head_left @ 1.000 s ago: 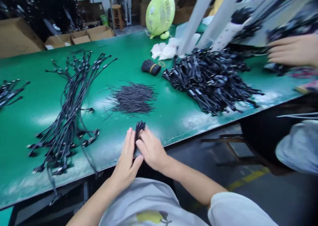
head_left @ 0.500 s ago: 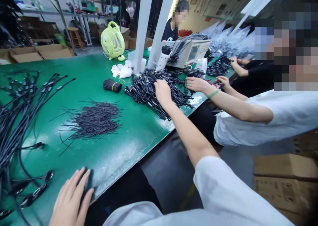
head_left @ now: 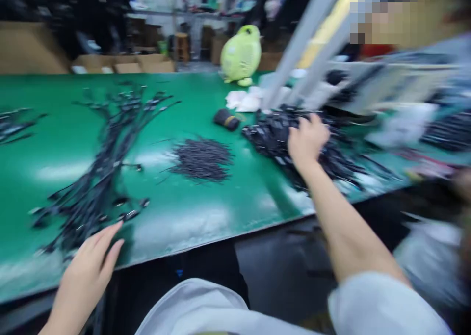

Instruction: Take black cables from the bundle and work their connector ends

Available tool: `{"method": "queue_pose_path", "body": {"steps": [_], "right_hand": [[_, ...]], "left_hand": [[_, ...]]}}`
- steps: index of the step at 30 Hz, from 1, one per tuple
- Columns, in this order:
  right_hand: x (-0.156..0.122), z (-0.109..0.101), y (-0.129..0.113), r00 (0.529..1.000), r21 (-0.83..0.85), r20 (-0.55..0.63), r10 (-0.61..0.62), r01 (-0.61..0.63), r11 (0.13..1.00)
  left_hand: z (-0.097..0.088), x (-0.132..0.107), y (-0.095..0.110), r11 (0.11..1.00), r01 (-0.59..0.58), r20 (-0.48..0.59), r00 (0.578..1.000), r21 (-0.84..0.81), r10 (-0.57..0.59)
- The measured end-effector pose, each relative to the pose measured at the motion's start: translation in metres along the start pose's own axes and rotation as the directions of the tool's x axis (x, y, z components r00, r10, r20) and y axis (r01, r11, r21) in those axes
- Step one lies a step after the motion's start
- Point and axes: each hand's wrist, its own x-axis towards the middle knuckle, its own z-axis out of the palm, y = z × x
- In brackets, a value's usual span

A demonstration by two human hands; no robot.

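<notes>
My left hand (head_left: 91,264) is open at the near end of a bunch of long black cables (head_left: 106,163). Its fingertips reach a dark connector at the bunch's edge; touching or just above it, I cannot tell. My right hand (head_left: 309,141) rests over a heap of tied black cables (head_left: 272,134), fingers spread and blurred, their tips partly hidden. Between my hands lies a loose pile of thin black ties (head_left: 202,158). Behind it sits a dark bundle (head_left: 226,120) held by a yellowish band.
The green table (head_left: 176,222) has its near edge before my lap. A lime-green fan (head_left: 241,55) and crumpled white tissue (head_left: 245,99) stand at the back. Pale posts (head_left: 305,45) rise behind the heap. More cables (head_left: 16,126) lie far left. Another person is blurred at right.
The view has swung left, bringing the long cables toward the middle. My left hand has moved closer to their connectors. My right hand stays over the heap, its fingers more spread.
</notes>
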Motion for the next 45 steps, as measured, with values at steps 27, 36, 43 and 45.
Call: {"method": "queue_pose_path", "body": {"steps": [27, 36, 43, 45], "right_hand": [[0.028, -0.006, -0.409, 0.220, 0.164, -0.108, -0.969, 0.966, 0.201], [0.117, -0.026, -0.310, 0.731, 0.079, -0.202, -0.652, 0.676, 0.733], [-0.051, -0.052, -0.250, 0.462, 0.297, 0.367, -0.808, 0.764, 0.572], [-0.097, -0.069, -0.251, 0.297, 0.467, 0.414, -0.861, 0.742, 0.481]], "left_hand": [[-0.064, 0.062, -0.048, 0.876, 0.223, -0.013, 0.968, -0.427, -0.252], [-0.120, 0.030, -0.029, -0.056, 0.155, 0.164, 0.926, -0.986, -0.340], [-0.068, 0.038, 0.025, 0.724, 0.127, -0.068, 0.970, -0.678, -0.234], [-0.047, 0.041, 0.050, 0.848, 0.019, -0.106, 0.990, -0.529, -0.089]]}}
